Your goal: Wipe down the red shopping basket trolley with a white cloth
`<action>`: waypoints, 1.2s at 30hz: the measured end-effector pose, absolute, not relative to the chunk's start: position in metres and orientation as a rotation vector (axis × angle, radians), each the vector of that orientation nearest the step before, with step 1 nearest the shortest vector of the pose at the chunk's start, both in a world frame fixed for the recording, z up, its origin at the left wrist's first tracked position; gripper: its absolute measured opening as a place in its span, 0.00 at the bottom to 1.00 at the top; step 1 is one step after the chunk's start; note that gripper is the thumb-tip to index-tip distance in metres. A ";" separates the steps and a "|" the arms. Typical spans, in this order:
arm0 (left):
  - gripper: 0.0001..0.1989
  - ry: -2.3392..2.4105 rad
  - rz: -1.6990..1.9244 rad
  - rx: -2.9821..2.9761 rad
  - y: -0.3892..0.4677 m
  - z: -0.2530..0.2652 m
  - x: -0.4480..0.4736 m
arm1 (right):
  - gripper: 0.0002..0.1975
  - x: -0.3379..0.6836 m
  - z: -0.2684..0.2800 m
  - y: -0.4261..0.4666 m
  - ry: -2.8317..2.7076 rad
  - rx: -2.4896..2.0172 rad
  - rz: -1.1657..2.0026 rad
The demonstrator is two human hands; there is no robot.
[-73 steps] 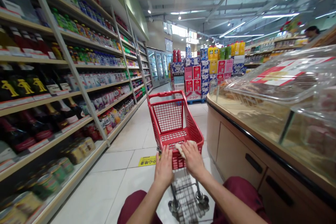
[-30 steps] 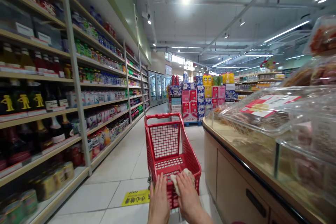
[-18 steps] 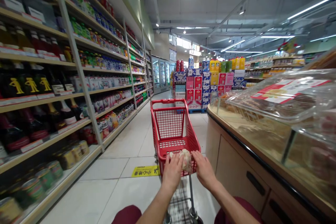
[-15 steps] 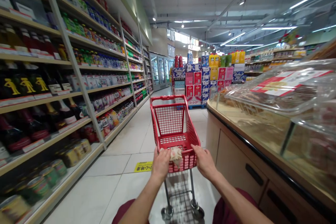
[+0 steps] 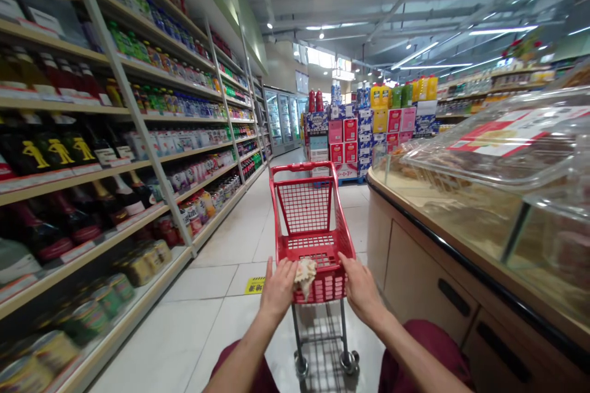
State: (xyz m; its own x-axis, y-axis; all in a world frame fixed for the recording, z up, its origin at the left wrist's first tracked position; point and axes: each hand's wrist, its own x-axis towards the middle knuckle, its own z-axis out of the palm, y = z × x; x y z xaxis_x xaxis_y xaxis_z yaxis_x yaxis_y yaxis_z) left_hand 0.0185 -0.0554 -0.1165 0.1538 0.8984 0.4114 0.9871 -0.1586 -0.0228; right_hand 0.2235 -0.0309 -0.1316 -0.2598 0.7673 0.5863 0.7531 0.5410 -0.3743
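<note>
A red plastic shopping cart stands right in front of me, its basket holding nothing that I can see. My left hand grips the left part of its near rim. At the right corner of that same rim, my right hand is wrapped round the edge. Beside my left fingers, a crumpled off-white cloth with faint pinkish marks hangs over the rim. Most of my palms are hidden from this angle.
Shelves of bottles and cans run along the left. On the right stands a wooden counter with clear food boxes on top. Stacked drink cartons lie ahead. A yellow floor sign is on the tiles.
The cart sits slightly farther right in view, and the shelves have shifted right too. A finger of my left hand now sticks up from the rim. Both hands stay on the cart.
</note>
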 end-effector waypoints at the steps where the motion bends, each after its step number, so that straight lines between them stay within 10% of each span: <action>1: 0.20 -1.830 -0.437 -2.134 -0.057 -0.117 0.019 | 0.31 0.220 -0.133 -0.035 -2.014 -1.194 0.018; 36: 0.15 -1.736 -0.669 -2.295 -0.064 -0.111 0.079 | 0.32 0.226 -0.148 -0.039 -1.865 -1.029 0.014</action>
